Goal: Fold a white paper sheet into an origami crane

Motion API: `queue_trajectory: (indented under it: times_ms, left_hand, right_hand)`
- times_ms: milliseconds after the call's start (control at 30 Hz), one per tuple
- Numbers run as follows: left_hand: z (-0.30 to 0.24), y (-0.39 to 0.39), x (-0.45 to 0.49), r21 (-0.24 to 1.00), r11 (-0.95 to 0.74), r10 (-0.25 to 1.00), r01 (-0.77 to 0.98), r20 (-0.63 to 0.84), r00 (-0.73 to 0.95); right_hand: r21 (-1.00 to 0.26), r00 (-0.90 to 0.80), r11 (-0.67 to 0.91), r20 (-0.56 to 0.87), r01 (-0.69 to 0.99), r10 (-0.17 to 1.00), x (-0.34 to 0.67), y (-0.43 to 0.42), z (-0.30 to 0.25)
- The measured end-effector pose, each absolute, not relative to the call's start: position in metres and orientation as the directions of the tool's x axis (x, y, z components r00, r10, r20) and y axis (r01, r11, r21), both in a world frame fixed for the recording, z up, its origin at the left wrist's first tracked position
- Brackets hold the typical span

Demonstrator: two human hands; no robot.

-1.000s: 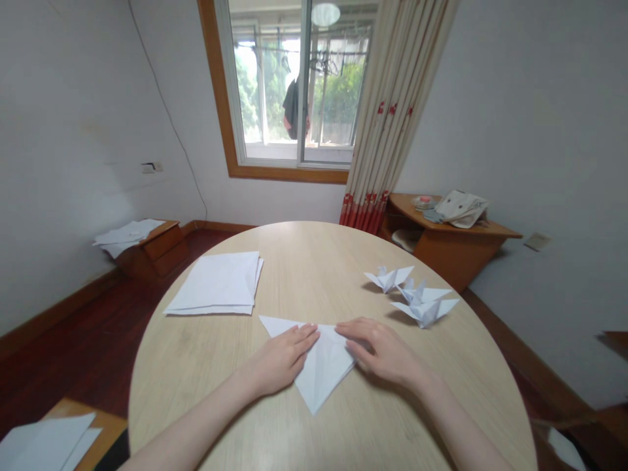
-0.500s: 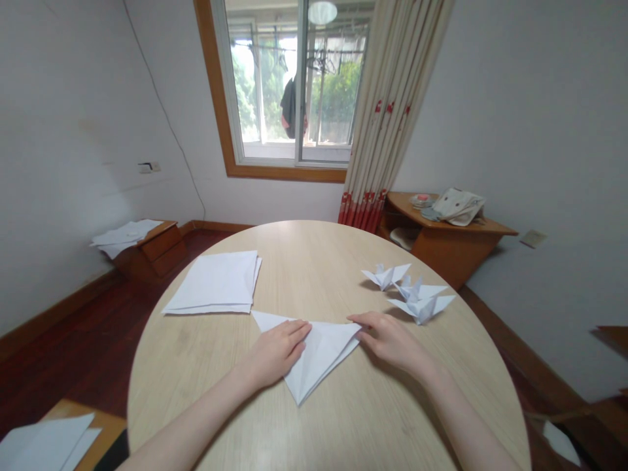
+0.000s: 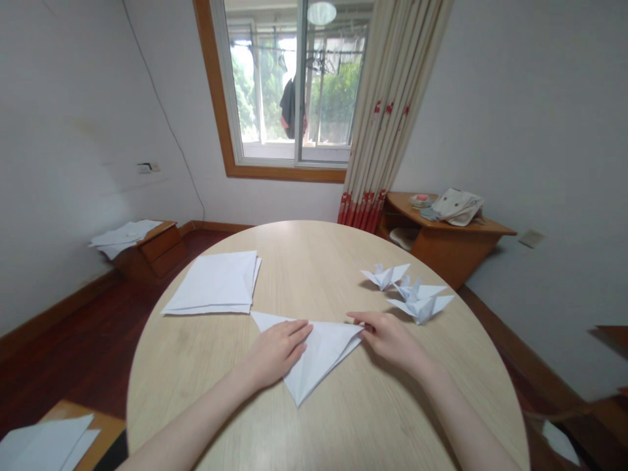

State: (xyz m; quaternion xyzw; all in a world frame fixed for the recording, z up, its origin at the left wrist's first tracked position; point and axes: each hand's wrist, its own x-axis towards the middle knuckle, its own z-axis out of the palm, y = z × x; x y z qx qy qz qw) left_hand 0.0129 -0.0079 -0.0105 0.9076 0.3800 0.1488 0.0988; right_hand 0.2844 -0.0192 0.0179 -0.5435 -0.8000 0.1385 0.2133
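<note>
A white sheet folded into a triangle [image 3: 318,356] lies on the round wooden table [image 3: 343,418], its point toward me. My left hand [image 3: 275,350] lies flat on the triangle's left half, fingers stretched out and pressing it down. My right hand [image 3: 390,337] is at the triangle's right corner, its fingertips pinched on that corner of the paper.
A stack of white sheets [image 3: 216,282] sits on the table's left. Several folded paper cranes [image 3: 409,291] stand at the right. A low wooden cabinet [image 3: 147,247] is on the floor at left, and a corner shelf [image 3: 441,239] with a bag at right.
My right hand slid from the middle of the triangle out to its right corner. The folded paper shifted slightly left and up. My left hand stayed on it.
</note>
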Motion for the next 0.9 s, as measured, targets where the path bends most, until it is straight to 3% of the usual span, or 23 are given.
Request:
queue_trajectory:
  times_ms: [367,667,900]
  left_hand:
    - [-0.005,-0.009,0.010,0.243,-0.716,0.690,0.654,0.109,0.715]
    - [-0.008,-0.008,0.010,0.263,-0.710,0.687,0.653,0.052,0.725]
    - [-0.014,-0.006,0.010,0.265,-0.719,0.673,0.642,0.035,0.739]
  right_hand:
    - [-0.498,-0.411,0.478,0.245,0.723,0.878,0.261,-0.031,0.020]
    - [-0.455,-0.451,0.421,0.046,0.785,0.891,0.226,-0.037,-0.006]
    - [-0.392,-0.461,0.436,0.034,0.810,0.887,0.222,-0.034,-0.015]
